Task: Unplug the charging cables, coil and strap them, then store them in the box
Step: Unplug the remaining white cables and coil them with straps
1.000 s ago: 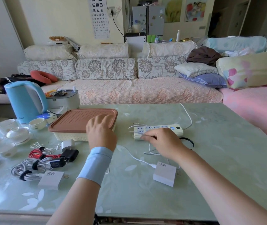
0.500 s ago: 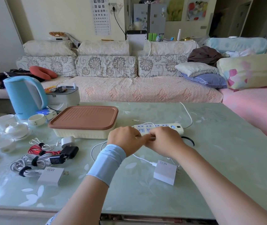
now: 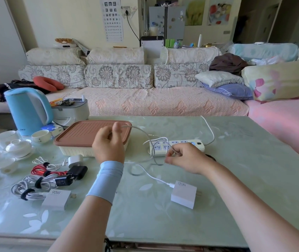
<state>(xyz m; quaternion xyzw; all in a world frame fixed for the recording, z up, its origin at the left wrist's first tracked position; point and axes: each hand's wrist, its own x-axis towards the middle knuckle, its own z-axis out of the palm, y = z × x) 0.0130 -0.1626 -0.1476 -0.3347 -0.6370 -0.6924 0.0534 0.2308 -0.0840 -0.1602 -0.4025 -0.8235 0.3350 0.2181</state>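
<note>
Green glass table (image 3: 236, 179): left hand (image 3: 108, 144) pinched cable (image 3: 139, 128) near box (image 3: 83, 135); right hand (image 3: 187, 158) pinched same cable beside strip (image 3: 181, 143). Coiling in hand, judged; next needs even loops, then strap.

Light blue wristband (image 3: 107, 180) on left wrist; right forearm (image 3: 254, 202) bare.
</note>
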